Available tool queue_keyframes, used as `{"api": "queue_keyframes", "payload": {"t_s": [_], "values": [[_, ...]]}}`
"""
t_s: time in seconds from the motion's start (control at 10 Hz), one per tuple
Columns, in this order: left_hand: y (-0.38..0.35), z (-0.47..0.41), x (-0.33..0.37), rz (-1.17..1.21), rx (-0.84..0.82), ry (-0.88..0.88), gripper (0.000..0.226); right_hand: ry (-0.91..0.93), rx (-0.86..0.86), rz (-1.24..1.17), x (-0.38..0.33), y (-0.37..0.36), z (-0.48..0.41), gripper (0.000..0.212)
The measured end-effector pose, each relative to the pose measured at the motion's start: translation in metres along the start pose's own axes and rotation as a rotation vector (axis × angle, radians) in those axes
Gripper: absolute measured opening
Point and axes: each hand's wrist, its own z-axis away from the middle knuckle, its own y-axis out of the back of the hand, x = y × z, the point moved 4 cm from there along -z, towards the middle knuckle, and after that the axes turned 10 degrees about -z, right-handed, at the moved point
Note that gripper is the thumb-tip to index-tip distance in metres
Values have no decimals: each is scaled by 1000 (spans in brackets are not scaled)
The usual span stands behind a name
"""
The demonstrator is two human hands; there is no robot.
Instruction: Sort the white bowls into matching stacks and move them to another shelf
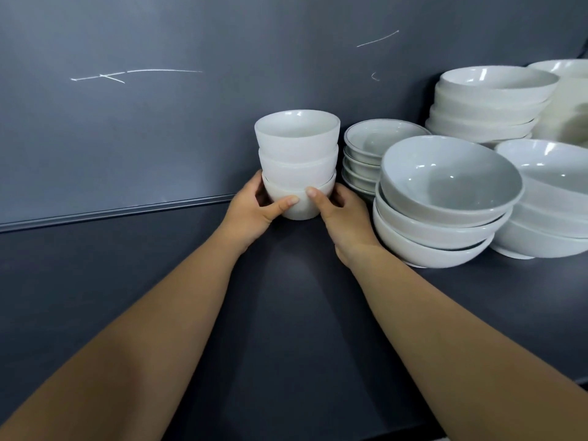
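At centre frame on the dark shelf (286, 313), both hands, left (251, 214) and right (342, 218), grasp the bottom bowl of an upright stack of three small white ceramic bowls (297, 163) between them.

Six stacks of white bowls on shelf (286, 313). Per stack:
- 3 small deep bowls (297, 160).
- 4 visible shallow line-rimmed dishes (366, 148), partly hidden.
- 3 front wide bowls (445, 198).
- At least 3 right wide bowls (553, 198), cut by frame edge.
- At least 4 rear wide bowls (486, 103).
- Far rear stack (566, 100): count indeterminable.

2 hands: left hand (251, 211), right hand (343, 218).
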Motion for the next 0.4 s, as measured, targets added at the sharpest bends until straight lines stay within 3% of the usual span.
{"api": "queue_keyframes", "payload": {"t_s": [0.1,0.2,0.3,0.4], "values": [[-3,11,6,-110,74,13,57,13,16,116,-6,1,9,32],[-2,39,14,-297,115,124,51,-17,-60,405,-13,5,31,50],[7,84,29,-385,93,131,44,6,-216,647,-24,16,67,53],[25,137,54,-390,127,40,11,74,-283,650,-42,44,112,31]]}}
